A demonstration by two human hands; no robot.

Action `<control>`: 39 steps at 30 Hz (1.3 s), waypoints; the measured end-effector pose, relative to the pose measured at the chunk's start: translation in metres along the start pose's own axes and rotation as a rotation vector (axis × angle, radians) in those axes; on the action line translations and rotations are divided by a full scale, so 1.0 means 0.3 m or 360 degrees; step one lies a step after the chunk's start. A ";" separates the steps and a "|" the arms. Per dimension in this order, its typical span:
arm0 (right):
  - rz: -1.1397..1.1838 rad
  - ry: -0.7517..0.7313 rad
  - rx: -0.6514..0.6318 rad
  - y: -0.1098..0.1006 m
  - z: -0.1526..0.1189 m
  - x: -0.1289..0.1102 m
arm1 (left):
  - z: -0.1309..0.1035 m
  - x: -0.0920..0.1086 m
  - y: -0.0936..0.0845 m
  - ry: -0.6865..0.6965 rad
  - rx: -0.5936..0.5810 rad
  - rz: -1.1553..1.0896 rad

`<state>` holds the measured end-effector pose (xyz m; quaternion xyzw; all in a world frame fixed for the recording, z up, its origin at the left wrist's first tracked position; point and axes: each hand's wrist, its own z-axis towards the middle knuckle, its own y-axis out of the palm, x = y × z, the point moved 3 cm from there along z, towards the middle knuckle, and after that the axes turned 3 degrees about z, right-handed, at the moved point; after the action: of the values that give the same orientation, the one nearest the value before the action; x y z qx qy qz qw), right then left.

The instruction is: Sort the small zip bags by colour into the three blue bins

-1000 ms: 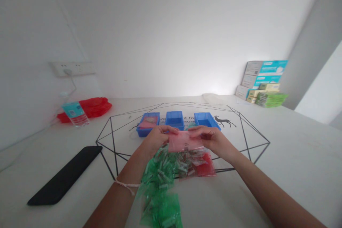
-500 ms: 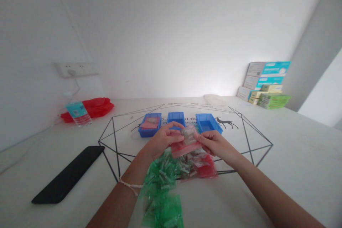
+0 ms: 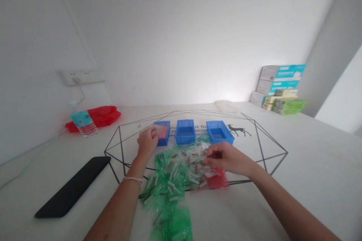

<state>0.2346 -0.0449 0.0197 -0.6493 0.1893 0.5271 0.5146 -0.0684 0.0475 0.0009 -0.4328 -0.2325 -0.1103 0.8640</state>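
Note:
My left hand (image 3: pixel 147 143) is closed at the left blue bin (image 3: pixel 161 142), its fingers pinching a small clear and red plastic bag (image 3: pixel 162 131) over the bin. At the right side of a heap of small green and clear plastic bags (image 3: pixel 178 169), my right hand (image 3: pixel 223 158) has its fingers curled in and its fingertips touching the bags. What it pinches, if anything, is too blurred to make out. A red plastic bag (image 3: pixel 217 179) lies at the heap's right edge, just below that hand.
Two more blue bins, a middle one (image 3: pixel 185 131) and a right one (image 3: pixel 220 132), stand behind the heap. A black flat pad (image 3: pixel 75 186) lies to the left. Farther back are a water bottle (image 3: pixel 84 123), a red plastic bundle (image 3: pixel 104 116) and stacked boxes (image 3: pixel 279 86).
My hands have parted. The left carried the red-edged bag from above the heap to the left bin, while the right came down slightly onto the heap.

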 end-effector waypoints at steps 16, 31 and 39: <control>-0.0527 -0.0048 -0.0413 -0.023 -0.056 -0.022 | -0.040 0.092 -0.003 0.0224 0.0001 0.0206; 0.0600 -0.0289 0.0786 -0.108 -0.029 -0.059 | -0.271 0.384 -0.063 0.0204 -0.1599 -0.1864; 0.0954 -0.0119 0.0923 -0.096 -0.028 -0.052 | -0.334 0.409 -0.011 0.0059 -0.1744 -0.1761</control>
<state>0.2555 -0.0453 0.0463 -0.3741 0.4917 0.6016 0.5064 0.0675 -0.0332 0.0124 -0.6170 -0.3125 -0.6319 0.3500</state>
